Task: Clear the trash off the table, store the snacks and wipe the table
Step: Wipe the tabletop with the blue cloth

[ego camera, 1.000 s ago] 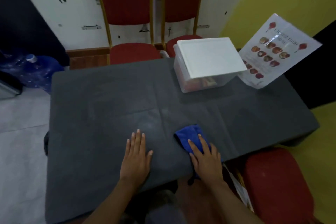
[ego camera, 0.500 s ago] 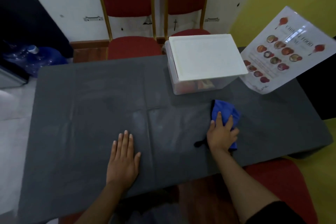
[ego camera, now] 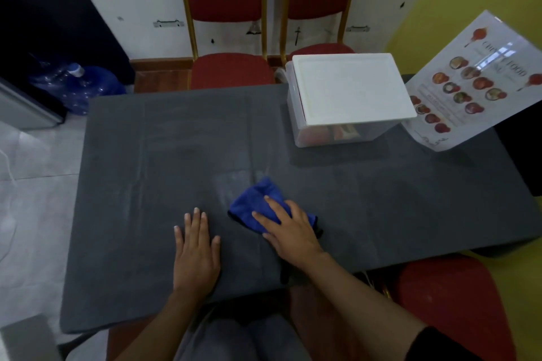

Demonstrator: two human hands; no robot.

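Blue cloth (ego camera: 258, 204) is sitting under the flat right hand (ego camera: 290, 231); the left hand (ego camera: 196, 252), spread, is pinning the worktop (ego camera: 146, 184) cover, which risks bunching toward twelve o'clock.

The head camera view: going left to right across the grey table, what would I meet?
Left hand flat on the table → blue cloth under the right hand → lidded plastic box → laminated food menu.

Two red chairs (ego camera: 231, 38), blue water jug (ego camera: 85, 88) — laminated menu (ego camera: 469, 85)
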